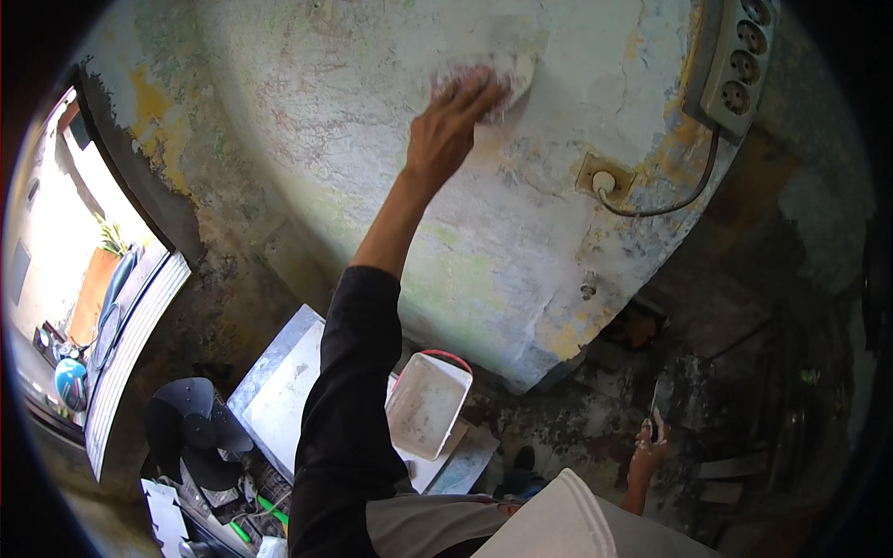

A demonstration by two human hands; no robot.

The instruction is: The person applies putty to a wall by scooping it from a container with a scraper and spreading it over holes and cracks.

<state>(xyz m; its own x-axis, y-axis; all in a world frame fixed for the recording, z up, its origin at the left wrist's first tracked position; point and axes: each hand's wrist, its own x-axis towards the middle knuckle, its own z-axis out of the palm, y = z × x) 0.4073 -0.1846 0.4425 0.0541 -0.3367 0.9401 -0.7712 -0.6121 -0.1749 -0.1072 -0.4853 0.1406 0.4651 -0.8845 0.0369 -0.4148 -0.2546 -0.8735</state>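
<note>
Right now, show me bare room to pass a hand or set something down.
Free: the wall between the left hand and the plugged socket; the pale board between the black sleeve and dark blades. Crowded: lower left, around those blades and green strips.

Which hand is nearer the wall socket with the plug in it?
Left. The left hand is up at the wall, left of the wall socket and slightly higher; the right hand is farther off, low in the picture, well below it.

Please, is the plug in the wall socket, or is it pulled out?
In: the white plug sits against the face of the wall socket, its cable curving away.
</note>
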